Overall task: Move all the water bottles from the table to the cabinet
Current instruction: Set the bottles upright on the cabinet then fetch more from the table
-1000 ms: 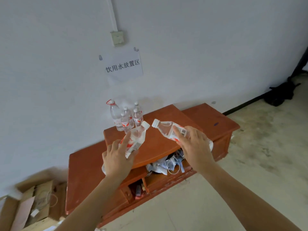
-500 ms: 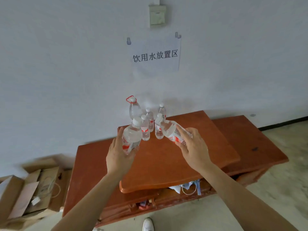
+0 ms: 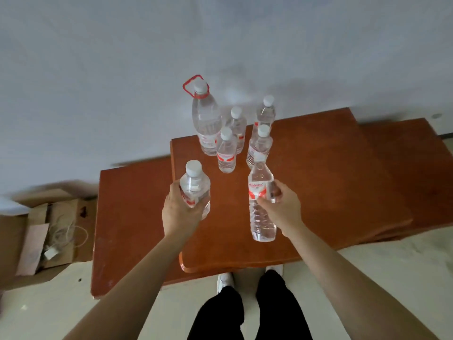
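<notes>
My left hand (image 3: 180, 213) grips a clear water bottle (image 3: 195, 184) with a white cap, held upright above the brown wooden cabinet (image 3: 318, 180). My right hand (image 3: 282, 207) grips a second water bottle (image 3: 261, 212) with a red and white label; it is upright and its base is at or just above the cabinet top. Behind them, by the wall, stand several small bottles (image 3: 226, 153) and one large bottle (image 3: 206, 119) with a red handle ring.
The cabinet has a raised middle top and lower side sections (image 3: 132, 217). Open cardboard boxes (image 3: 46, 231) with a white cable lie on the floor to the left. My legs and white shoes (image 3: 226, 280) are just in front of the cabinet. A white wall stands behind.
I have stepped up to the cabinet, and the view now looks down on it. Both hands turned their tilted bottles upright and lowered them toward the cabinet top.
</notes>
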`<state>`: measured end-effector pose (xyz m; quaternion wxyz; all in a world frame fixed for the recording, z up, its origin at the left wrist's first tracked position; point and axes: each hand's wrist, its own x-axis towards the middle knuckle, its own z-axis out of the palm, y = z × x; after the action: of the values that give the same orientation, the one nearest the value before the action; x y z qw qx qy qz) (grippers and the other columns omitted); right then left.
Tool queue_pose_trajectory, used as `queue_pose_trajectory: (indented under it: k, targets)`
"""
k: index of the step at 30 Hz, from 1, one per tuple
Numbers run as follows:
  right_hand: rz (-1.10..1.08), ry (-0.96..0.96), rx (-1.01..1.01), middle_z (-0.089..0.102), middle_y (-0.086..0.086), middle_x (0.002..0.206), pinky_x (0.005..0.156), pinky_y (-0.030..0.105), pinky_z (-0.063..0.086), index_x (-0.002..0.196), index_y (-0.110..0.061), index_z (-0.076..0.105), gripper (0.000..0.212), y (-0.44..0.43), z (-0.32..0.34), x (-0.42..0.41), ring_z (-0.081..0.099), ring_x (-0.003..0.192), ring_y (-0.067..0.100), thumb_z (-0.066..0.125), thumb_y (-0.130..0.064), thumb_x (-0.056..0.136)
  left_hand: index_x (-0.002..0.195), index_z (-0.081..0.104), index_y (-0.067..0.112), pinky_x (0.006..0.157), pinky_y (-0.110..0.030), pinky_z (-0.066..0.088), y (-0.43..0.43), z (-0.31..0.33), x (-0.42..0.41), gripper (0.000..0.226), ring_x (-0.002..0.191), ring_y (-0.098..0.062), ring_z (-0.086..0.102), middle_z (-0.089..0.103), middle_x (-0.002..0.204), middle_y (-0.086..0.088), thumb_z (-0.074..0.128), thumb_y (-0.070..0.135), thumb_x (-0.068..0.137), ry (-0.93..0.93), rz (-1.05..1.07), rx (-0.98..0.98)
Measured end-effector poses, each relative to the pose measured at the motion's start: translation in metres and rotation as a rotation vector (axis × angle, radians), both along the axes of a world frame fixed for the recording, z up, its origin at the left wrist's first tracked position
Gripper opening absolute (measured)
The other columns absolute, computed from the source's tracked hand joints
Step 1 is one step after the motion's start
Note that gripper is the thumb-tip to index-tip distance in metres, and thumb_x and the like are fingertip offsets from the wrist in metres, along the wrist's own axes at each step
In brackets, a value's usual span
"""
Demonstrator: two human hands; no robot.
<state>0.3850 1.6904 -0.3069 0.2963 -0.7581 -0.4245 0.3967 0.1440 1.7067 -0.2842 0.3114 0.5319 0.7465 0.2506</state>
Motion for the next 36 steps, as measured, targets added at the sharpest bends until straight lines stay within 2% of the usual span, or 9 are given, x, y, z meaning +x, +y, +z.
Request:
queue_pose_trajectory:
  k: [6,9,12,15,21,24,29,33,36]
  targets:
    - [-0.033,0.045,-0.113,0.063,-0.009,0.113,0.095,0.039,0.056,0.121,-0.04,0.059,0.052,0.039,-0.061,-0.006,0.062,0.105,0.01,0.086,-0.034,0.077,0.132,0.044,0.02,0.087,-0.042,0.052,0.039,-0.05,0.007,0.071,0.102,-0.023,0.062,0.063,0.115,0.003,0.083,0.045,0.078,-0.004,0.066,-0.073]
    - [-0.078,0.146,-0.167,0.065,-0.008,0.122,0.096,0.035,0.056,0.139,-0.03,0.055,0.082,0.06,-0.066,-0.004,0.064,0.108,0.008,0.093,-0.04,0.066,0.134,0.042,0.021,0.087,-0.04,0.05,0.067,-0.059,0.012,0.071,0.103,-0.021,0.06,0.061,0.118,0.004,0.083,0.039,0.079,-0.039,0.089,-0.054]
    - [-0.01,0.252,-0.123,0.076,-0.014,0.102,0.087,0.027,0.058,0.108,-0.037,0.07,0.045,0.078,-0.061,-0.001,0.071,0.097,0.005,0.092,-0.02,0.072,0.137,0.041,0.018,0.084,-0.033,0.045,0.095,-0.067,0.024,0.071,0.099,-0.015,0.056,0.058,0.121,0.004,0.083,0.03,0.081,-0.091,0.11,-0.025]
    - [0.044,0.299,-0.102,0.078,-0.013,0.1,0.091,0.031,0.058,0.106,-0.032,0.075,0.038,0.087,-0.06,-0.002,0.072,0.099,0.005,0.089,-0.014,0.075,0.139,0.038,0.02,0.087,-0.037,0.05,0.119,-0.08,0.03,0.071,0.106,-0.019,0.059,0.059,0.124,0.003,0.08,0.033,0.083,-0.094,0.085,-0.021]
    - [0.036,0.135,-0.22,0.076,-0.015,0.099,0.09,0.038,0.059,0.11,-0.033,0.07,0.044,0.089,-0.094,-0.003,0.072,0.094,0.006,0.089,-0.027,0.07,0.139,0.038,0.02,0.082,-0.035,0.05,0.141,-0.092,0.024,0.072,0.103,-0.019,0.061,0.063,0.124,0.001,0.079,0.038,0.083,-0.038,0.013,-0.016]
    - [0.08,-0.011,-0.359,0.069,-0.012,0.109,0.077,0.027,0.055,0.125,-0.028,0.059,0.061,0.1,-0.109,-0.013,0.067,0.092,0.006,0.087,-0.039,0.071,0.137,0.039,0.017,0.081,-0.035,0.051,0.144,-0.102,0.018,0.072,0.102,-0.022,0.063,0.064,0.121,-0.001,0.081,0.039,0.082,-0.022,-0.009,0.016]
    - [0.214,-0.124,-0.507,0.06,-0.007,0.115,0.088,0.043,0.056,0.127,-0.028,0.049,0.097,0.122,-0.121,-0.032,0.064,0.101,0.016,0.082,-0.071,0.046,0.13,0.041,0.015,0.077,-0.037,0.054,0.153,-0.112,0.014,0.07,0.096,-0.024,0.065,0.065,0.114,-0.002,0.08,0.044,0.081,0.009,-0.056,0.036]
    - [0.162,-0.109,-0.484,0.064,-0.008,0.103,0.081,0.042,0.06,0.123,-0.024,0.048,0.086,0.114,-0.107,-0.031,0.067,0.092,0.015,0.082,-0.056,0.051,0.128,0.042,0.016,0.075,-0.032,0.051,0.161,-0.11,0.013,0.066,0.092,-0.019,0.061,0.064,0.109,0.0,0.08,0.042,0.08,-0.004,-0.048,0.031]
    - [0.127,-0.084,-0.271,0.063,-0.014,0.106,0.084,0.037,0.06,0.125,-0.028,0.044,0.082,0.092,-0.088,-0.025,0.065,0.094,0.008,0.085,-0.043,0.055,0.127,0.043,0.016,0.074,-0.031,0.05,0.166,-0.109,0.008,0.066,0.089,-0.016,0.06,0.063,0.106,0.002,0.08,0.042,0.08,-0.035,-0.031,0.026]
